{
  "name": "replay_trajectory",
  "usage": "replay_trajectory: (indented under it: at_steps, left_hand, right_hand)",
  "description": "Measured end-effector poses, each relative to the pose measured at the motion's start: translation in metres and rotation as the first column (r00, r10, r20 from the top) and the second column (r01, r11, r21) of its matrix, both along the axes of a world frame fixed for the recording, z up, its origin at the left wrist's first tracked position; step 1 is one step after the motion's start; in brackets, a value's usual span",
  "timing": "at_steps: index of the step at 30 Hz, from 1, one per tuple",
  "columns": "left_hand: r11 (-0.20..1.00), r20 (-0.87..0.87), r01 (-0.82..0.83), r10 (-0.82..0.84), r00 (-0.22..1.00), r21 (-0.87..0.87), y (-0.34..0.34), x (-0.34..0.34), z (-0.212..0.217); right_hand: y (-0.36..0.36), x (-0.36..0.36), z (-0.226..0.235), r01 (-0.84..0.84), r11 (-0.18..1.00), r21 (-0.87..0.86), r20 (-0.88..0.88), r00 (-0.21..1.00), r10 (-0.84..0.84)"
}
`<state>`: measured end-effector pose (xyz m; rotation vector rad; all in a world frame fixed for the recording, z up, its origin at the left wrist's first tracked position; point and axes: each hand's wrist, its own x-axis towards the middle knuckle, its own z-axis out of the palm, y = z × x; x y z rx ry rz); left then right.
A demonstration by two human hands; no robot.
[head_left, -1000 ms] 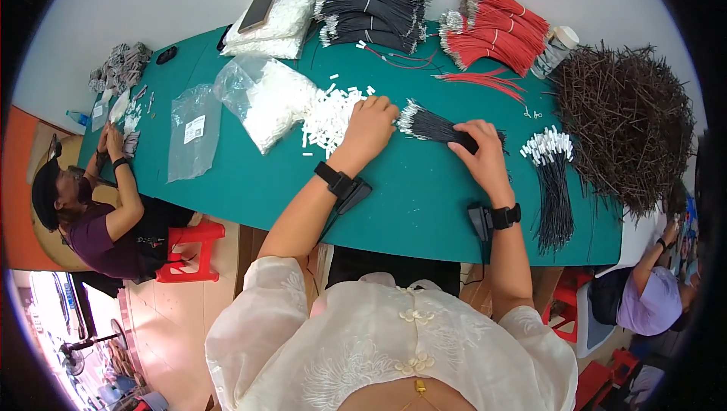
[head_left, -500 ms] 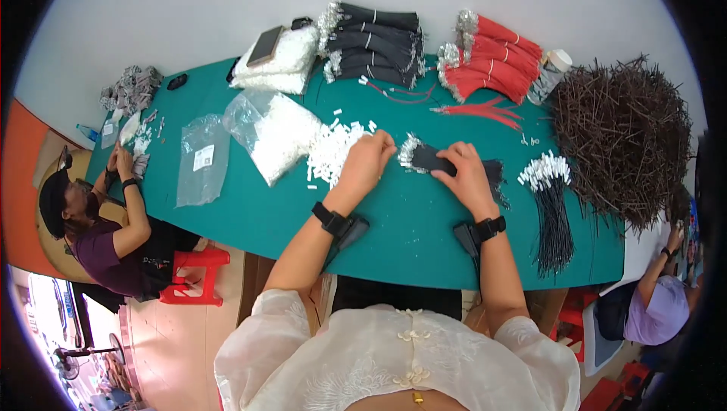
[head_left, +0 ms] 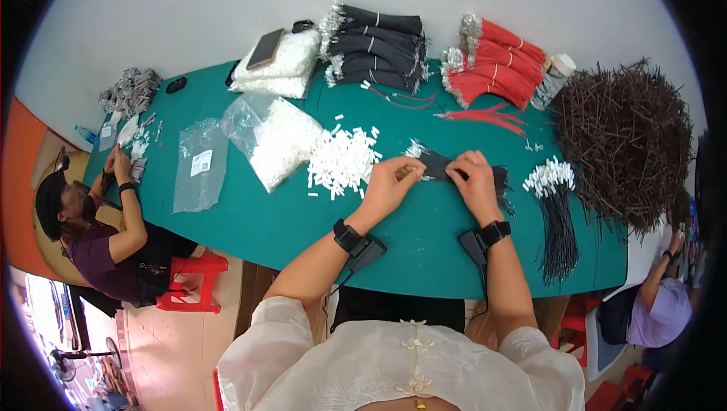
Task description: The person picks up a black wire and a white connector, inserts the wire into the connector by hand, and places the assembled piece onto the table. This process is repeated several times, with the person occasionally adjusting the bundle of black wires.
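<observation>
A bundle of short black wires [head_left: 437, 167] with silvery terminals at its left end lies on the green table before me. My left hand [head_left: 389, 190] is at the bundle's lower left, thumb and fingertips pinched; whatever is between them is too small to make out. Over the bundle's right part, my right hand [head_left: 477, 190] is bent with its thumb and fingers together, and its grip on any single wire is hidden. Left of my left hand spreads a heap of small white connector housings [head_left: 342, 162]. Right of my right hand lie black wires with white connectors [head_left: 559, 221].
An open clear bag of white housings [head_left: 284, 142] and a flat plastic bag [head_left: 201, 176] lie left. Black wire bundles [head_left: 379, 47] and red ones [head_left: 496, 70] are stacked behind. A tangled dark-brown heap [head_left: 625, 146] fills the right end. A person [head_left: 98, 229] works at left.
My left hand has moved right and down from the edge of the white housings to the bundle's left end. My right hand stays over the bundle, its fingers drawn closer together.
</observation>
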<state>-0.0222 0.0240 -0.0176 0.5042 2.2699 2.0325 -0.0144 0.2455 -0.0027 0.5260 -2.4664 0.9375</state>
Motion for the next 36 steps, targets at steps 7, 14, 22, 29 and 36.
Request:
replay_trajectory:
  at_steps: [7, 14, 22, 29, 36]
  left_hand:
    - [0.997, 0.028, 0.061, -0.063, 0.998, 0.047, 0.003, 0.0, -0.001]
    - [0.997, 0.06, 0.059, -0.061, 0.996, 0.041, 0.002, -0.002, -0.004]
    - [0.998, 0.056, 0.063, -0.065, 0.996, 0.026, 0.003, -0.003, -0.003]
    - [0.997, 0.074, 0.072, -0.074, 0.995, 0.037, 0.002, -0.004, -0.006]
    - [0.996, 0.08, 0.082, -0.084, 0.993, 0.031, 0.003, -0.003, -0.006]
  right_hand:
    - [-0.003, -0.002, -0.005, 0.02, 1.0, 0.014, -0.036, 0.999, -0.02]
    - [0.001, 0.001, -0.006, 0.039, 0.999, 0.028, -0.066, 0.997, -0.037]
    - [0.0, 0.002, -0.008, 0.034, 0.998, 0.048, -0.036, 0.999, -0.032]
    - [-0.001, 0.0, -0.008, 0.034, 0.999, 0.002, -0.036, 0.999, -0.034]
    - [0.001, 0.002, -0.007, 0.051, 0.999, -0.002, -0.055, 0.997, -0.051]
